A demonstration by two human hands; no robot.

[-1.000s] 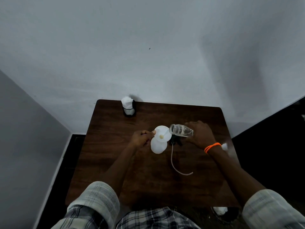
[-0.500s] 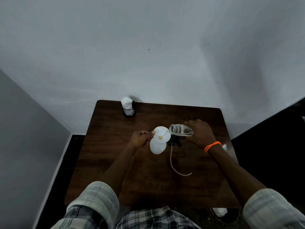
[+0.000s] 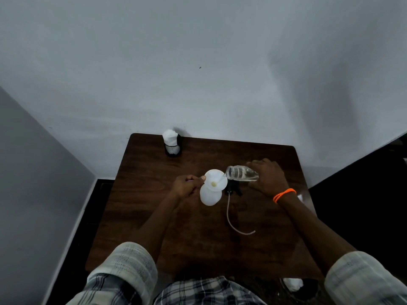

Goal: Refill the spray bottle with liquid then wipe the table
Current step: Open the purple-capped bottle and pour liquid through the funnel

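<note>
While the dark wooden desk [image 3: 198, 238] fills the lower middle of the frame and offers a level base, the pour should stay slow and centred. At the desk's middle stands the white spray bottle [image 3: 210, 195], its neck topped by a white funnel [image 3: 215, 180]; the left hand [image 3: 187, 186] has its fingers closed on the funnel's rim, and it would do well to keep that rim level so the spout stays seated in the neck. Just right of the funnel, the right hand [image 3: 267, 178] grips a clear bottle [image 3: 241, 173] tipped nearly flat, mouth at the funnel's edge, with a thin stream running in. Judging by the little liquid left in it, a gradual further tilt should finish the pour without splashing over the rim. Below the clear bottle lies the black spray head [image 3: 233, 188] with its dip tube [image 3: 233, 219] curling toward the lower right, ready for refitting. At the desk's upper left a black mesh holder of tissues [image 3: 172, 143] waits for the wiping.
</note>
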